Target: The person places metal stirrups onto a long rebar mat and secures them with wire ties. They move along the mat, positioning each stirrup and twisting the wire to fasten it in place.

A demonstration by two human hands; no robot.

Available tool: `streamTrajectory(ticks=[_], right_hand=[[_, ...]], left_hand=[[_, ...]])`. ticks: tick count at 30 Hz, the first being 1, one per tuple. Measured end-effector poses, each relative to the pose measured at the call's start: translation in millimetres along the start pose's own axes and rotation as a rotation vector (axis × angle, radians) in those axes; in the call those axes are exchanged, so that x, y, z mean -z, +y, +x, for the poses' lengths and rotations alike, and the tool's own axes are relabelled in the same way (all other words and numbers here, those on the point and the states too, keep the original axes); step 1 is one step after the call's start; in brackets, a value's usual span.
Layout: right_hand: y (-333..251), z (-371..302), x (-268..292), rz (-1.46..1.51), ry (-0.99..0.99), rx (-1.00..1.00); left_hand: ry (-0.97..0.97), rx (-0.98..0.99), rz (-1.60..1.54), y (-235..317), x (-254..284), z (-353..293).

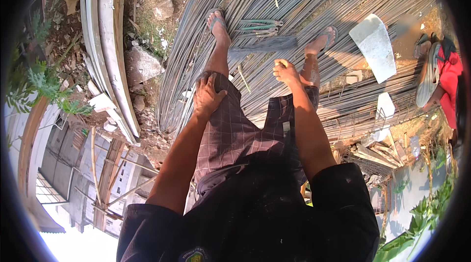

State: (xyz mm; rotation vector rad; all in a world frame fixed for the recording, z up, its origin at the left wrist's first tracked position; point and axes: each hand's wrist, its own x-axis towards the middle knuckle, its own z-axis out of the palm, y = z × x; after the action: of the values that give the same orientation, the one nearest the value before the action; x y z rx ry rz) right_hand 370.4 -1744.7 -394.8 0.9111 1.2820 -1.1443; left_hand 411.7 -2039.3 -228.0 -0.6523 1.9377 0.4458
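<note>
Rods are lying beneath your feet, with green-handled tools and a dark wire bundle sitting between them. Your left hand is resting on your shorts, fingers spread; your right hand is hovering, fingers curled, and I cannot tell whether it is pinching anything. You are seemingly positioning yourself; taking up a tool would call for stooping lower.

The metal rods look dull, the shorts matt cloth, the stone chunk rough.
</note>
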Motion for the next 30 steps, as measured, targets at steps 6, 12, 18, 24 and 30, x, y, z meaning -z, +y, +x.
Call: streamTrajectory(ticks=[6,12,18,24,30], right_hand=[[-16.4,107.1,-62.7,-0.218,0.051,-0.085],[7.4,240.9,9.4,-0.344,0.118,-0.017],[-52.8,278.9,24.0,-0.997,0.407,0.258],[-37.3,274.6,-21.9,-1.228,0.562,0.264],[-5.9,281.9,-33.2,-1.552,0.604,0.543]], left_hand=[[0.005,0.055,-0.058,-15.3,-40.5,22.6],[-0.095,0.031,0.056,-20.4,-79.7,33.7],[-0.079,0.026,-0.044,-25.9,-94.6,34.4],[-0.086,0.021,-0.048,-26.6,-87.9,33.6],[-0.073,0.012,-0.090,-26.7,-78.0,37.9]])
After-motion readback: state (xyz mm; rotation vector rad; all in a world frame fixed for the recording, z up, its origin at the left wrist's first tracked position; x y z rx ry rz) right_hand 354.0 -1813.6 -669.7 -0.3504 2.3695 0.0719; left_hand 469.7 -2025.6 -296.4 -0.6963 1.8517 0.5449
